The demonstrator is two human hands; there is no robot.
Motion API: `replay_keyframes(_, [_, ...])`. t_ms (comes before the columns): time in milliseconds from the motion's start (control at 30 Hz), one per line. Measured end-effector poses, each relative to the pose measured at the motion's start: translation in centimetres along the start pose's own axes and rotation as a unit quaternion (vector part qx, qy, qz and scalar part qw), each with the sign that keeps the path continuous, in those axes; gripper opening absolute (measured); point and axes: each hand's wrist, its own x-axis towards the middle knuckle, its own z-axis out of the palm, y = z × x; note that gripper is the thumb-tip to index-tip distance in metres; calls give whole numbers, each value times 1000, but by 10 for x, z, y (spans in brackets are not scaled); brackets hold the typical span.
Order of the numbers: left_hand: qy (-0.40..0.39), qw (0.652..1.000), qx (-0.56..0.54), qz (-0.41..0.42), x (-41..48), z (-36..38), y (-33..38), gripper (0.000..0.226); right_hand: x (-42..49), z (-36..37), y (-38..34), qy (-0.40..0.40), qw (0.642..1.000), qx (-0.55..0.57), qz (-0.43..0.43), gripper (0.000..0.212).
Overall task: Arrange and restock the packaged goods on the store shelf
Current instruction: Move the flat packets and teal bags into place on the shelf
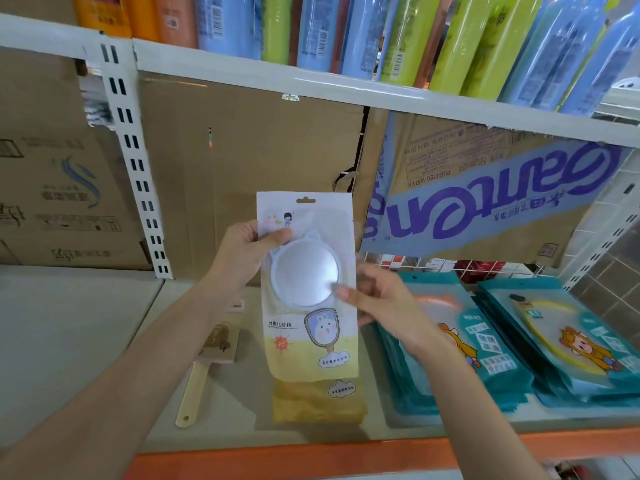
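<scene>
I hold a packaged hand mirror upright above the shelf: a white and yellow pouch with a round silvery mirror showing through its window. My left hand pinches its upper left edge, thumb on the front. My right hand holds the right edge at mid-height, fingers partly behind the pouch and blurred. Below it, flat on the shelf board, lies a second pouch with a yellow bottom, mostly hidden by the held one.
Two stacks of teal packets lie at the right on the shelf. A wooden brush lies left of the pouches. Cardboard sheets line the back. Bottles fill the upper shelf. An orange shelf edge runs along the front.
</scene>
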Motion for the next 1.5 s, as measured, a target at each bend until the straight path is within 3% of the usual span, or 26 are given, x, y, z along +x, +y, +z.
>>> replay_keyframes(133, [7,997,0,-80,5,2,-21,13,-19,15,37,-15,998,-6,59,32])
replay_keyframes(200, [18,991,3,-132,8,3,-36,6,-25,24,54,2,997,-20,70,38])
replay_keyframes(267, [20,984,22,-173,9,4,-50,18,-30,31,66,19,995,-42,85,48])
replay_keyframes(367, [11,978,35,-208,8,8,-65,19,-35,35,75,35,993,-46,99,43])
replay_keyframes(500, [-7,980,67,-188,7,13,-75,9,-40,37,83,60,990,-52,118,35])
replay_keyframes(667, [-41,974,111,-192,8,9,-89,9,-47,37,84,79,985,-79,131,40])
replay_keyframes(833, [-55,975,129,-171,17,9,-96,31,-46,38,84,97,981,-92,140,53])
replay_keyframes(1167, [10,979,124,-159,13,12,-107,32,-42,37,83,122,978,-106,133,57])
replay_keyframes(1333, [-10,984,127,-123,0,13,-100,40,-45,38,82,123,977,-127,121,51])
replay_keyframes(1500, [-30,981,131,-142,-19,13,-99,33,-50,43,85,144,970,-157,121,62])
